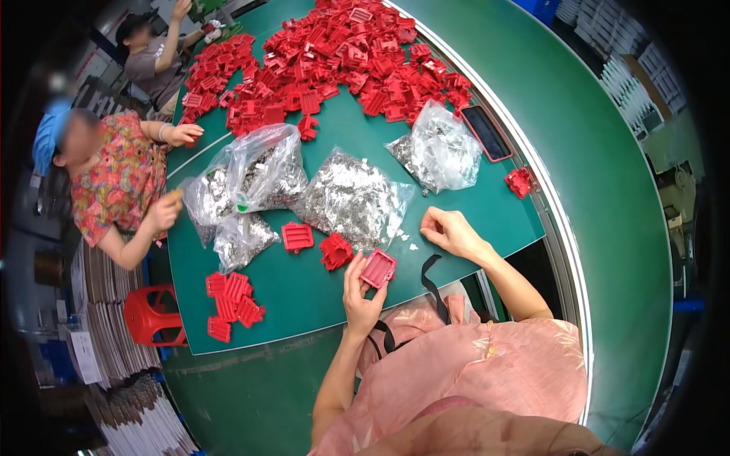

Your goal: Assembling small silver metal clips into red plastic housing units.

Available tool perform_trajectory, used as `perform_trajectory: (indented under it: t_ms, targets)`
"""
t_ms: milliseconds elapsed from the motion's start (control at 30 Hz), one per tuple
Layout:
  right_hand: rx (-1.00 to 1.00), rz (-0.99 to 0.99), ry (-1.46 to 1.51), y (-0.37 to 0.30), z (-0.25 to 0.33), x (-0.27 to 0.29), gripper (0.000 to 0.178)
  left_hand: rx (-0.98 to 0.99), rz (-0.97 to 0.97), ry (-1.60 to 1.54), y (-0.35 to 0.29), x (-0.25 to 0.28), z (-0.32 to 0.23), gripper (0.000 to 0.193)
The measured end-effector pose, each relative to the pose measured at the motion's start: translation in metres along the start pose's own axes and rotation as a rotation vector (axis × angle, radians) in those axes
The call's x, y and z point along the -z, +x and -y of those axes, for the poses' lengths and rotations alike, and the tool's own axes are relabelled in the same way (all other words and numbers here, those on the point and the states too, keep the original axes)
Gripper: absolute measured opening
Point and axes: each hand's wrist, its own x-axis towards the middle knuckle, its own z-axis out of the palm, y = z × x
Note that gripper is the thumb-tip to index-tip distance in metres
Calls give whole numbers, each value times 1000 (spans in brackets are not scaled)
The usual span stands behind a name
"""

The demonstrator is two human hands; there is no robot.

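Holds the red tray (379, 269) in the left grip (360, 299) at the tabletop's (499, 207) near edge, with loose pale pieces (413, 247) to its right, nearer the curled right grip (454, 233) (cannot tell whether empty).

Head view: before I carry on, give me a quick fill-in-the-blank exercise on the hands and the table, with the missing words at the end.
1. The rectangular red plastic part is held in the person's ____ hand.
2. The right hand is over a tabletop whose colour is ____.
3. The phone lies near the tabletop's ____ edge.
4. From the wearer, the big heap of red plastic parts lies at the tabletop's ____ end.

Missing words: left; green; right; far.
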Motion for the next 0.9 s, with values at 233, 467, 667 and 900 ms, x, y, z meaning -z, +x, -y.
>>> perform_trajectory:
  t_ms: [233,467,667,900]
  targets:
    - [-98,66,515,1,-10,-10,9,49,-4,-56,-1,-5,-2,72]
    - [-240,91,882,0,-18,-25,12,43,-25,-27,0,-8,-2,72]
    - [-291,66,772,2,-20,-28,11,3,-17,32,-1,-7,-2,67]
    - [-258,43,360,-8,14,-25,13,-2,-109,-77,-4,-12,16,62]
